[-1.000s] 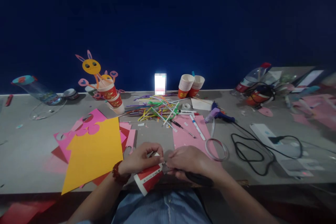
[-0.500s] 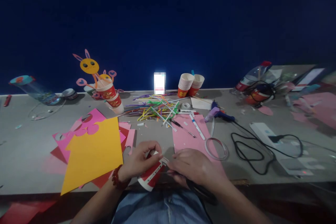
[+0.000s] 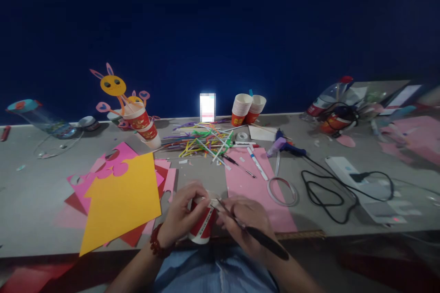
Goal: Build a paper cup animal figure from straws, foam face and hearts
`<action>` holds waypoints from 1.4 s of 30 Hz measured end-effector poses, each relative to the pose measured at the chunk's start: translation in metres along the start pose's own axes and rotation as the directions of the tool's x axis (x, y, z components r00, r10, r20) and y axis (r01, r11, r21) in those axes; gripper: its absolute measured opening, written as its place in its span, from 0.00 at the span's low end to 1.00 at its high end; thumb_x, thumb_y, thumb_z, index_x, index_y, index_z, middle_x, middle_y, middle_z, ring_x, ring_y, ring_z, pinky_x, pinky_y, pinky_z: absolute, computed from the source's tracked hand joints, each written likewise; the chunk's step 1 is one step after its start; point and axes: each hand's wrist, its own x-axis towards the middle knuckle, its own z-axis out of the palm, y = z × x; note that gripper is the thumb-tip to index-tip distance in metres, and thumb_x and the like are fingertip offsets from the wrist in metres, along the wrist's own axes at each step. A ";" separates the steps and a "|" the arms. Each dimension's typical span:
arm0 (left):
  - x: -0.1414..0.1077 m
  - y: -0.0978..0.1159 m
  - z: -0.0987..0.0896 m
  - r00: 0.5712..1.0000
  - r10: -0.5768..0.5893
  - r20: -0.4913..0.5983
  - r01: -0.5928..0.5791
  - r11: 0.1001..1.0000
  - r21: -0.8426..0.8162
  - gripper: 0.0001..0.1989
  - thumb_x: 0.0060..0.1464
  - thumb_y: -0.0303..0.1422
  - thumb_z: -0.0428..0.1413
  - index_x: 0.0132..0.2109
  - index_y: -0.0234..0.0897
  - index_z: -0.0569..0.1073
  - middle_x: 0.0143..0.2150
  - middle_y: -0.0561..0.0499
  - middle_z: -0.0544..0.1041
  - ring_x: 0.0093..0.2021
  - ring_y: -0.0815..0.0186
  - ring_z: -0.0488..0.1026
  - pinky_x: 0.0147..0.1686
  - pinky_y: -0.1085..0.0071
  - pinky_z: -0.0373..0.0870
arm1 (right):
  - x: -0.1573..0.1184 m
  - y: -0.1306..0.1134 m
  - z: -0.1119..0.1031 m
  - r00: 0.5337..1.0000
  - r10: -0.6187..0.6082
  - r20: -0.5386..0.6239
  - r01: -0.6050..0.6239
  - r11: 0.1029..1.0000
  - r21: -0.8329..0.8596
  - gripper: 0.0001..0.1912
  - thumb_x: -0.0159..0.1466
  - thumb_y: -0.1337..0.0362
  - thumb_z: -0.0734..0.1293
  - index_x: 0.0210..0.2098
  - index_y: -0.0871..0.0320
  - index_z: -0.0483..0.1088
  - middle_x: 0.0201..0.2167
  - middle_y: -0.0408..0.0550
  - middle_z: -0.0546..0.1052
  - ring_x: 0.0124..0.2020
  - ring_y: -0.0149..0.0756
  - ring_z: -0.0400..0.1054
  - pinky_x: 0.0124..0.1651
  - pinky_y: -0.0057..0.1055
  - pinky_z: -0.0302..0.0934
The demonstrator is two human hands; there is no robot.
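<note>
My left hand (image 3: 187, 210) is wrapped round a red and white paper cup (image 3: 201, 225), which is tilted low in front of me at the table's front edge. Fingers and thumb are closed at its upper end. In my right hand (image 3: 245, 219) is a pair of black-handled scissors (image 3: 266, 240). Their narrow metal tip points left and lies close to the cup's upper end, by the left fingertips. Whether the blades touch the cup cannot be made out. The handle lies across the right palm toward the wrist.
Coloured sheets (image 3: 123, 197) lie at left beneath a stack of cups with a rabbit figure (image 3: 113, 86). Pipe cleaners (image 3: 202, 142) are heaped mid-table. Pink paper (image 3: 240, 178), a marker (image 3: 257, 164), a glue gun (image 3: 288, 146), cable and power strip (image 3: 364, 192) lie rightward.
The cup has turned more upright in my left hand. My right hand has rotated, so the scissors' dark handle now shows on top and the tip points at the cup.
</note>
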 end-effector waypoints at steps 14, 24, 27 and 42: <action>-0.003 -0.005 -0.003 0.976 0.215 0.015 -0.216 0.973 0.076 0.03 0.61 0.27 0.54 0.38 0.40 0.71 0.30 0.51 0.74 0.33 0.64 0.68 0.46 0.60 0.67 | -0.018 0.000 0.021 0.877 0.481 -0.001 -0.460 0.839 0.290 0.24 0.71 0.50 0.60 0.28 0.56 0.77 0.25 0.44 0.81 0.26 0.33 0.76 0.33 0.25 0.71; -0.013 -0.020 0.003 0.972 0.138 -0.188 -0.157 0.983 -0.090 0.04 0.61 0.26 0.55 0.39 0.39 0.73 0.32 0.52 0.75 0.35 0.65 0.71 0.53 0.58 0.66 | -0.017 -0.004 0.019 0.848 0.527 -0.060 -0.454 0.779 0.434 0.21 0.70 0.49 0.62 0.36 0.57 0.79 0.25 0.46 0.82 0.24 0.34 0.75 0.31 0.26 0.72; -0.014 -0.024 0.004 0.973 0.088 -0.214 -0.121 0.982 -0.146 0.04 0.61 0.27 0.55 0.40 0.40 0.75 0.33 0.52 0.77 0.39 0.63 0.73 0.55 0.57 0.66 | -0.021 0.000 0.019 0.846 0.527 -0.082 -0.452 0.791 0.413 0.20 0.70 0.50 0.62 0.37 0.57 0.78 0.25 0.46 0.82 0.24 0.35 0.75 0.31 0.26 0.72; -0.009 -0.021 0.002 0.998 0.035 -0.046 -0.042 0.984 -0.175 0.09 0.62 0.32 0.57 0.48 0.41 0.79 0.43 0.47 0.82 0.49 0.59 0.76 0.58 0.58 0.66 | -0.011 0.002 0.009 0.961 0.245 -0.131 -0.219 0.958 0.187 0.17 0.70 0.62 0.62 0.28 0.53 0.77 0.26 0.43 0.81 0.32 0.36 0.77 0.40 0.29 0.72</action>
